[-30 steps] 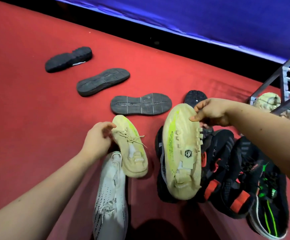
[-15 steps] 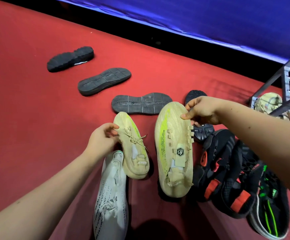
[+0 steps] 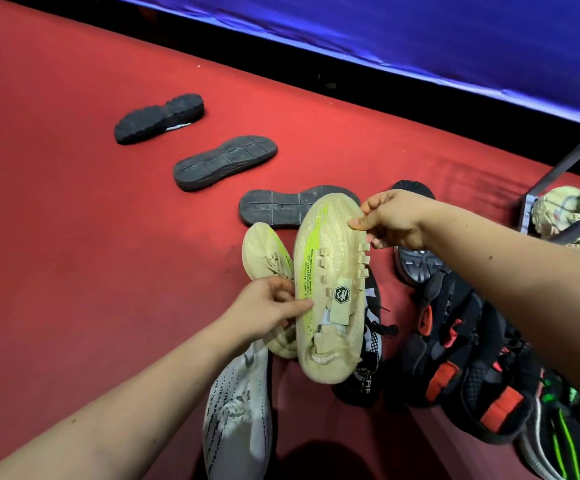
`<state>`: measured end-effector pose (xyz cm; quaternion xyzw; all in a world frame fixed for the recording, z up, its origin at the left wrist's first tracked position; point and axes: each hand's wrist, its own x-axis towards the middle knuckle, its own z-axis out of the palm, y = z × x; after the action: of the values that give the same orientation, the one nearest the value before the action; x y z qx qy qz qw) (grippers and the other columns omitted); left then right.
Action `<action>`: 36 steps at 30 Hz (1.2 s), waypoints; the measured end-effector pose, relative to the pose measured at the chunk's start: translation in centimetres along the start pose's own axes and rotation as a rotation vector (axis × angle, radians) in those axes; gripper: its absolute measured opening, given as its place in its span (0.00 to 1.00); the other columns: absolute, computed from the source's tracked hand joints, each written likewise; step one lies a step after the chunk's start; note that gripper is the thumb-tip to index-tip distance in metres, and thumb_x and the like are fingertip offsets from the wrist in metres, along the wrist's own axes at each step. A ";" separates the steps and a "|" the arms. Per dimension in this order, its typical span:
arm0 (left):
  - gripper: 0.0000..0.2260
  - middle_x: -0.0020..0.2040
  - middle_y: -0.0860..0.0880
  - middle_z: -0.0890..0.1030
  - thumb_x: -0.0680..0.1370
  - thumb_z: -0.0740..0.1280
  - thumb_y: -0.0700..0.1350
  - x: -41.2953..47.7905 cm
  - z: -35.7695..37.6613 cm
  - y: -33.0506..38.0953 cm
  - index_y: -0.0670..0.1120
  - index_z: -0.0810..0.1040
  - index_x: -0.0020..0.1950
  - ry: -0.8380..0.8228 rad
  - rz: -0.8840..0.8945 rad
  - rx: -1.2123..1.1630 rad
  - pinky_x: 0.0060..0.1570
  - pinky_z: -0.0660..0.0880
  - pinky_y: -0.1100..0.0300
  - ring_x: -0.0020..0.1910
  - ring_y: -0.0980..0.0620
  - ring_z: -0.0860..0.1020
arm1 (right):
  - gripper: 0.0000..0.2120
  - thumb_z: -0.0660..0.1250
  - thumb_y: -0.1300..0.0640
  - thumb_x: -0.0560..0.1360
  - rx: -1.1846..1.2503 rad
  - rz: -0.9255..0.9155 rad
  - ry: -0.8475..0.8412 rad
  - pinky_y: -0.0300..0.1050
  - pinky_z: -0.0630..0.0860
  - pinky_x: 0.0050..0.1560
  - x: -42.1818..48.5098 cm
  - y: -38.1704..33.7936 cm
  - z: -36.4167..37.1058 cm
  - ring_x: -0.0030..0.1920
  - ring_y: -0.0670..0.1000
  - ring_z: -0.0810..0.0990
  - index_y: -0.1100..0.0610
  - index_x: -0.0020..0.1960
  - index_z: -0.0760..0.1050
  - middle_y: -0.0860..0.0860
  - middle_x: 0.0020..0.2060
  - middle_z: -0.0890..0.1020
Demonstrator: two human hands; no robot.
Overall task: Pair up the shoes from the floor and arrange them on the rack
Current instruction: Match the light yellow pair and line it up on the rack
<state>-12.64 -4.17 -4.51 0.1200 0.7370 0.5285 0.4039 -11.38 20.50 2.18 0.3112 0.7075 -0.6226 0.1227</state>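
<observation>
Red carpet (image 3: 74,237) covers the whole floor, with a blue drape (image 3: 420,36) hanging along the far edge; pretty messy shoe pile going on.

Right hand (image 3: 395,220) is pinching the toe end of the bigger beige shoe (image 3: 333,292), thumb on top and fingers curled behind it; that shoe is tilted up off the floor, neon green streak down its side, a little hexagon logo tag on the tongue. Left hand (image 3: 271,310) is closed around the smaller-looking beige shoe (image 3: 267,258), thumb pressing against the side of the bigger one; so the 2 beige shoes are touching side by side between both hands, toes pointing away.

Just below the left hand lies a white knit shoe (image 3: 236,410) with black speckles. Under and right of the right hand's shoe sits a black and white knit shoe (image 3: 368,368), then a heap of black shoes with red patches (image 3: 454,358), then a dark one with green stripes (image 3: 558,438) at the edge of view.

Beyond both hands, 3 black soles (image 3: 226,162) lie face up in a diagonal row, the nearest partly hidden behind the beige toe. Up right of the right hand, a metal rack frame (image 3: 558,174) with a camo-looking shoe (image 3: 558,209) on it.
</observation>
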 end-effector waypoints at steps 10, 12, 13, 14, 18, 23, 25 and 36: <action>0.12 0.39 0.33 0.78 0.71 0.70 0.43 -0.7 -3.6 0.1 0.34 0.78 0.47 0.157 0.045 -0.168 0.34 0.75 0.55 0.33 0.45 0.75 | 0.15 0.57 0.50 0.81 0.175 0.075 0.094 0.37 0.75 0.22 0.7 0.5 3.3 0.23 0.49 0.80 0.58 0.41 0.70 0.55 0.34 0.77; 0.14 0.43 0.35 0.77 0.71 0.70 0.41 -0.9 -4.3 0.2 0.31 0.76 0.49 0.182 0.059 -0.208 0.43 0.75 0.44 0.39 0.42 0.74 | 0.15 0.54 0.55 0.82 0.061 0.225 0.101 0.37 0.74 0.19 0.9 2.1 4.2 0.19 0.50 0.79 0.61 0.40 0.69 0.58 0.34 0.75; 0.13 0.44 0.36 0.76 0.72 0.70 0.39 -1.0 -4.6 0.2 0.30 0.75 0.50 0.197 0.063 -0.228 0.47 0.75 0.40 0.41 0.41 0.74 | 0.15 0.55 0.58 0.82 -0.016 0.288 0.075 0.37 0.74 0.17 0.8 3.0 4.8 0.18 0.50 0.78 0.63 0.39 0.69 0.59 0.34 0.75; 0.13 0.44 0.36 0.76 0.72 0.70 0.38 -1.0 -4.9 0.2 0.30 0.75 0.50 0.209 0.063 -0.250 0.49 0.74 0.38 0.42 0.41 0.74 | 0.14 0.56 0.60 0.81 -0.081 0.327 0.039 0.37 0.73 0.16 0.8 3.7 5.5 0.17 0.50 0.77 0.64 0.39 0.69 0.60 0.34 0.75; 0.10 0.46 0.28 0.78 0.74 0.69 0.36 -1.1 -5.9 0.1 0.30 0.76 0.51 0.264 0.084 -0.267 0.50 0.76 0.42 0.43 0.41 0.76 | 0.06 0.62 0.60 0.78 -0.367 0.300 -0.093 0.39 0.76 0.22 0.5 5.4 8.3 0.23 0.48 0.80 0.62 0.44 0.71 0.58 0.35 0.78; 0.11 0.46 0.32 0.78 0.75 0.67 0.34 -1.2 -6.6 -0.5 0.27 0.74 0.52 0.246 0.078 -0.287 0.42 0.75 0.54 0.42 0.42 0.77 | 0.13 0.57 0.61 0.79 -0.482 0.331 -0.141 0.35 0.66 0.18 0.0 7.9 11.6 0.20 0.47 0.74 0.61 0.37 0.69 0.55 0.29 0.76; 0.10 0.43 0.34 0.79 0.75 0.66 0.34 -1.3 -6.9 -0.4 0.28 0.75 0.51 0.262 0.070 -0.282 0.36 0.78 0.58 0.37 0.45 0.79 | 0.16 0.55 0.62 0.80 -0.522 0.332 -0.111 0.37 0.64 0.19 0.3 8.6 12.2 0.23 0.50 0.70 0.61 0.33 0.69 0.55 0.27 0.74; 0.04 0.32 0.47 0.83 0.76 0.65 0.36 -1.4 -8.7 0.4 0.37 0.79 0.44 0.313 0.061 -0.347 0.33 0.78 0.63 0.30 0.54 0.80 | 0.10 0.63 0.63 0.74 -0.729 0.079 0.095 0.38 0.68 0.32 -1.2 4.2 6.7 0.36 0.51 0.72 0.54 0.35 0.70 0.52 0.34 0.74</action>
<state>-18.13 -10.73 -2.49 -0.0127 0.6848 0.6715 0.2830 -9.43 13.85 -1.86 0.3026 0.8752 -0.3095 0.2163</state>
